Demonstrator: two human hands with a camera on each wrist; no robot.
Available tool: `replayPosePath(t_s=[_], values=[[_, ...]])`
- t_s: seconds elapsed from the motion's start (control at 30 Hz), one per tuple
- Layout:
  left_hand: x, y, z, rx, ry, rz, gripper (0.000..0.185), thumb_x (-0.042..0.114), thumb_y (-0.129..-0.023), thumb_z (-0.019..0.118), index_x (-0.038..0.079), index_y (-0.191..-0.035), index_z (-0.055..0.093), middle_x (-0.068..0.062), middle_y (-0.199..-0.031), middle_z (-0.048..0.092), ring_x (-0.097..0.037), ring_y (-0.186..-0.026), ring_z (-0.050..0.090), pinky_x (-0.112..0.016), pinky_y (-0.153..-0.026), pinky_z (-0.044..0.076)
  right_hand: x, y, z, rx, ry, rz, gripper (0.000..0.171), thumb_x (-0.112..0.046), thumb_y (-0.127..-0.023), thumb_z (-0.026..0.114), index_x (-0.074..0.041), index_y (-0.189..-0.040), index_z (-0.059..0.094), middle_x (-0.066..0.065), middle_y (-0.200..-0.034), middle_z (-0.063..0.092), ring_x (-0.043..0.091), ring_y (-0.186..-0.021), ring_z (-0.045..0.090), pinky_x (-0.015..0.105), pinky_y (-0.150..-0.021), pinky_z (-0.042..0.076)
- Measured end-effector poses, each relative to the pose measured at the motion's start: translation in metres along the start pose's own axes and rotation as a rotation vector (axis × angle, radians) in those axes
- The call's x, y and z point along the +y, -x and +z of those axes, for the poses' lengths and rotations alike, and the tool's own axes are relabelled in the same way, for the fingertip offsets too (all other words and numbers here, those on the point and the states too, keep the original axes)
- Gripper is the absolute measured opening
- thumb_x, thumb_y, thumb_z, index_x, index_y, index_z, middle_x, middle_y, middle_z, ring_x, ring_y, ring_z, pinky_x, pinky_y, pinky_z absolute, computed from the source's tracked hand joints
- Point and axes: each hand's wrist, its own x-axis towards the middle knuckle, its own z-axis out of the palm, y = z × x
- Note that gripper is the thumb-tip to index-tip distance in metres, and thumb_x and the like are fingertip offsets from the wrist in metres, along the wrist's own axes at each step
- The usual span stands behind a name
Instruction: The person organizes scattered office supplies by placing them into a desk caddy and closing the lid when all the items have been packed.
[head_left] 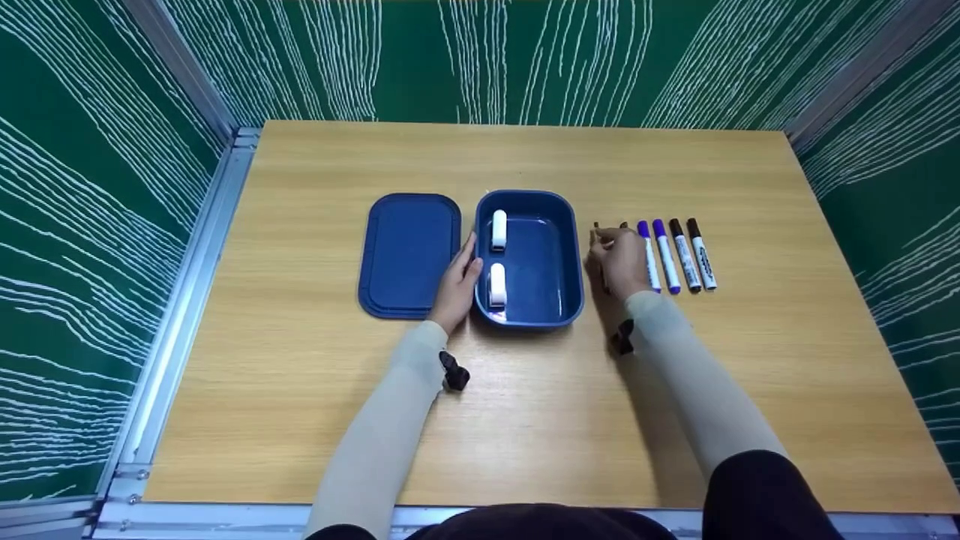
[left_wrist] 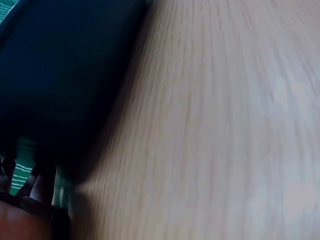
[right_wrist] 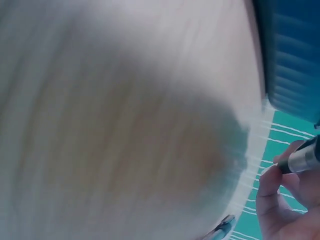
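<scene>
Beige long sleeves (head_left: 390, 420), black wrist straps (head_left: 454, 372), dark garment at upper arm; bare hands.

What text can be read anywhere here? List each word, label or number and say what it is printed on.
No text can be read in any view.
Black-capped markers: dark print on the white barrels, too small and blurred to read.
Purple-capped markers: no legible marking.
Blue box, its lid and the two white pieces in the box: no lettering visible.
Marker in the right hand: mostly hidden.

A wooden table (head_left: 525, 420) is carrying everything. A blue box (head_left: 564, 300), its lid (head_left: 405, 255) and four markers (head_left: 679, 259) are lying on it.
</scene>
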Motion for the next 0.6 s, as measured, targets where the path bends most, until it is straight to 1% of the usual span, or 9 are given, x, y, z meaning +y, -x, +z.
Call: replayPosePath(t_s=[0.1,0.27,0.43,0.5,0.6], values=[[0.001,0.000,0.000,0.001,0.000,-0.005,0.053,0.027,-0.107,0.041,0.022,-0.158,0.024,-0.001,-0.164,0.022,-0.021,-0.151,0.018,-0.038,-0.123,0.017,-0.003,0.000,0.000,0.015,-0.010,-0.010,0.036,-0.004,-0.089,0.056,0.000,-0.123,0.068,0.018,-0.105,0.070,0.027,-0.092,0.069,0.034,-0.075,0.059],[0.002,0.000,0.000,0.002,0.005,0.005,0.054,0.026,-0.107,0.042,0.021,-0.157,0.025,-0.002,-0.164,0.022,-0.021,-0.151,0.018,-0.037,-0.123,0.016,-0.007,0.000,0.000,0.080,-0.017,-0.052,0.033,-0.006,-0.088,0.059,0.001,-0.119,0.070,0.019,-0.101,0.069,0.030,-0.089,0.069,0.039,-0.076,0.058],[0.001,0.000,0.000,-0.002,0.010,0.002,0.054,0.027,-0.107,0.041,0.021,-0.158,0.024,-0.003,-0.164,0.021,-0.022,-0.151,0.017,-0.039,-0.123,0.015,-0.010,0.002,-0.001,0.137,-0.032,-0.099,0.032,-0.005,-0.087,0.060,0.002,-0.116,0.071,0.020,-0.100,0.070,0.031,-0.087,0.068,0.041,-0.077,0.057],[0.001,0.000,0.000,-0.004,0.006,-0.004,0.054,0.028,-0.107,0.040,0.022,-0.158,0.023,-0.003,-0.164,0.021,-0.021,-0.151,0.016,-0.039,-0.123,0.014,-0.012,0.003,-0.002,0.144,-0.040,-0.108,0.032,-0.004,-0.086,0.060,0.001,-0.116,0.072,0.019,-0.100,0.070,0.031,-0.087,0.068,0.041,-0.077,0.057],[0.000,0.001,0.000,-0.003,-0.001,-0.010,0.054,0.030,-0.107,0.040,0.023,-0.158,0.023,-0.003,-0.164,0.021,-0.022,-0.151,0.016,-0.040,-0.123,0.014,-0.016,0.005,-0.003,0.148,-0.034,-0.113,0.031,-0.009,-0.088,0.062,-0.002,-0.117,0.072,0.018,-0.100,0.071,0.029,-0.086,0.068,0.039,-0.075,0.057]])
